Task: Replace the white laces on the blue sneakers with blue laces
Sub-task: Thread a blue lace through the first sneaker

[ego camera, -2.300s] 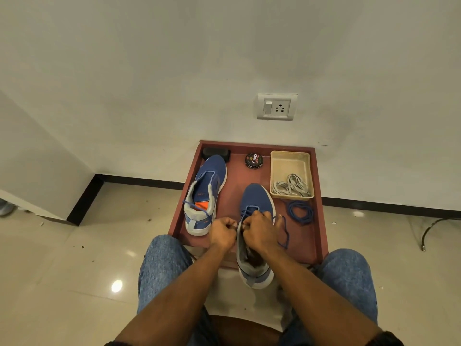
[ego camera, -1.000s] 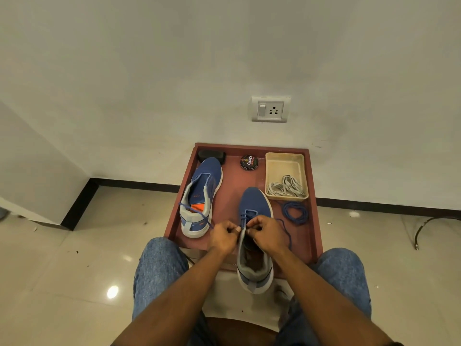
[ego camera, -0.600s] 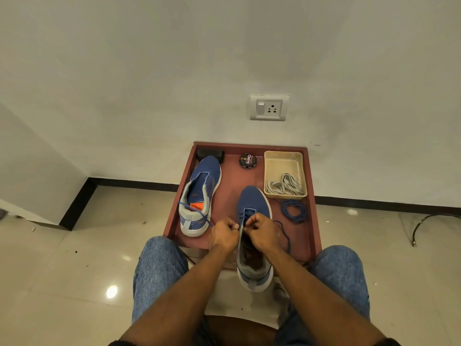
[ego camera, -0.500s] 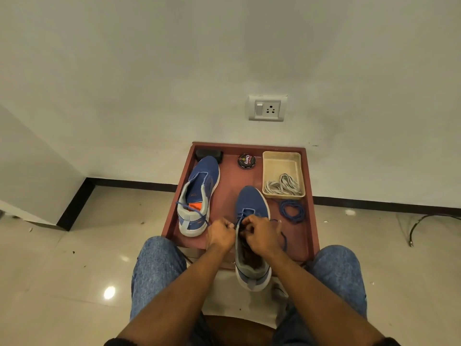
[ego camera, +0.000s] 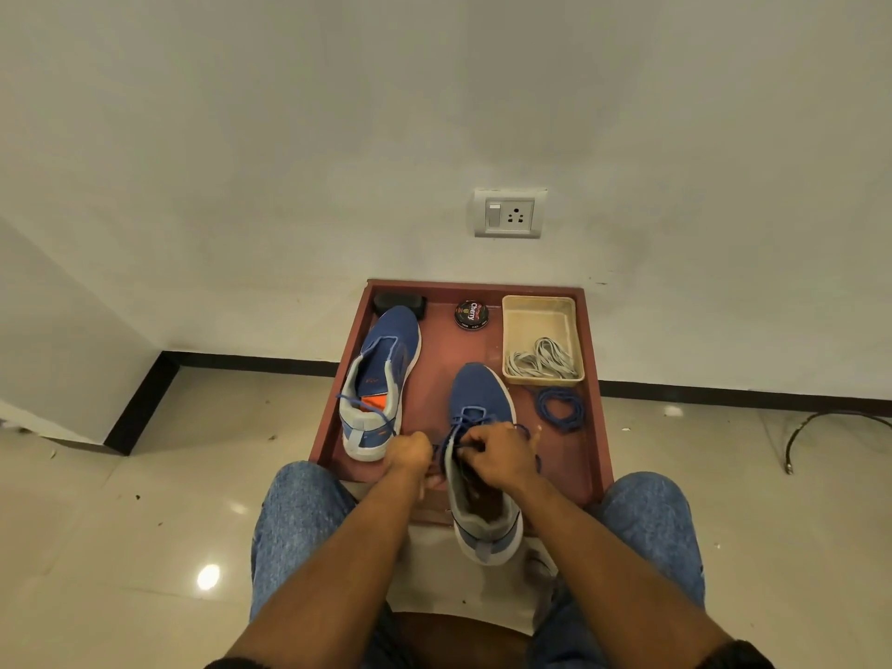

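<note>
1. A blue knit sneaker with a grey heel and orange insole [ego camera: 381, 379] lies on the left part of the reddish-brown wooden tray [ego camera: 598, 427], toe toward the wall; a blue lace end trails over its heel.
2. A black rectangular object [ego camera: 399, 304] sits in the tray's far left corner, touching that sneaker's toe.
3. The left hand [ego camera: 410, 453] is at the left side of the second sneaker's opening, fingers curled; they appear to pinch the blue lace [ego camera: 470, 422], but the contact is too small to confirm.
4. The second blue knit sneaker [ego camera: 478, 393] lies at tray centre, heel overhanging the near edge between the person's knees. The blue lace is threaded through its front eyelets.
5. The right hand [ego camera: 502, 458] rests on the sneaker's tongue area, fingers curled and pinching the lace.
6. A round black polish tin [ego camera: 471, 314] stands near the far wall.
7. A beige rectangular plastic tub [ego camera: 540, 311] holds the removed white laces [ego camera: 543, 362].
8. A coiled spare blue lace [ego camera: 560, 408] lies on the tray just in front of the tub.
</note>
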